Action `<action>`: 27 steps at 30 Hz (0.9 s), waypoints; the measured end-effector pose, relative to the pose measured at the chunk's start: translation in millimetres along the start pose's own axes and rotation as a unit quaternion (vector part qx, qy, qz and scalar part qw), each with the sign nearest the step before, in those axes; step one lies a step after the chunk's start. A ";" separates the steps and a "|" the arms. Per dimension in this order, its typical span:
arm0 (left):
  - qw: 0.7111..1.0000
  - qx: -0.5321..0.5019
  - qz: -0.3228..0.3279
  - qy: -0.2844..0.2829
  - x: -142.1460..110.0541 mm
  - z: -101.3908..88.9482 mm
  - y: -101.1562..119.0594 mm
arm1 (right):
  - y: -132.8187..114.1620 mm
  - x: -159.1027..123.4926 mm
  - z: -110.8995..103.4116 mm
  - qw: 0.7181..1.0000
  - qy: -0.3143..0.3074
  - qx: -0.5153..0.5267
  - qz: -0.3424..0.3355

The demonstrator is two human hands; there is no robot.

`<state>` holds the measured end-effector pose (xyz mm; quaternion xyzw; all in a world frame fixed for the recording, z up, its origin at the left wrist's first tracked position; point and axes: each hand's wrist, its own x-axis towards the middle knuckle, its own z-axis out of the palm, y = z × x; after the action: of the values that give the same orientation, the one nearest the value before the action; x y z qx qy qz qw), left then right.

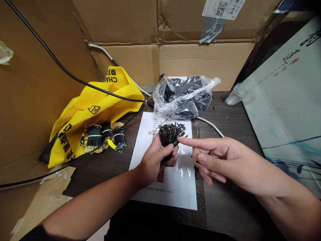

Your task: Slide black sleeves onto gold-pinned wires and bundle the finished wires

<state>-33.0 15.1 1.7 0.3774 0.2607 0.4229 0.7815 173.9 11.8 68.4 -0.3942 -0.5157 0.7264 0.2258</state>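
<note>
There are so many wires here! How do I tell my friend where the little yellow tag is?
Find the dark wooden table, then the big yellow bag on it. Just in front of the bag lie three bundles of black wires with gold-coloured ends, tied with white bands. The tiny yellow tag pokes out at their lower end, the only small bright label among all those dark wires.

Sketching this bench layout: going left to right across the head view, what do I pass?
yellow bag, tied wire bundles, left hand holding a wire bunch, right hand, printed board
</note>
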 end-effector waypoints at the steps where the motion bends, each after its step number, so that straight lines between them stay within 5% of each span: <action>1: 1.000 0.001 0.000 0.001 0.1 0.1 -0.4 | -0.3 -0.3 0.6 1.000 0.008 -0.016 -0.004; 5: 1.000 -0.001 0.003 0.005 0.8 0.2 -3.0 | -0.1 0.2 4.6 0.981 0.074 -0.168 -0.065; 11: 1.000 0.022 0.001 -0.012 2.7 3.8 -1.7 | 0.6 6.7 9.3 0.855 0.190 -0.406 -0.261; 14: 0.999 0.026 -0.006 -0.042 3.3 7.3 1.6 | -4.3 4.6 6.8 0.827 0.255 -0.412 -0.285; 19: 0.997 0.031 -0.027 -0.072 0.4 9.5 4.3 | -13.1 -3.6 4.2 0.836 0.343 -0.346 -0.252; 24: 0.995 0.034 -0.041 -0.083 -4.0 10.2 6.9 | -9.8 -2.3 7.1 0.875 0.325 -0.282 -0.222; 27: 0.993 0.012 -0.048 -0.109 -4.0 11.0 7.0 | -6.3 3.2 8.1 0.875 0.313 -0.273 -0.251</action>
<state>-30.3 10.1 14.1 0.4177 0.1972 0.3385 0.8198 165.0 11.8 74.4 -0.5039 -0.6774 0.3147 0.4337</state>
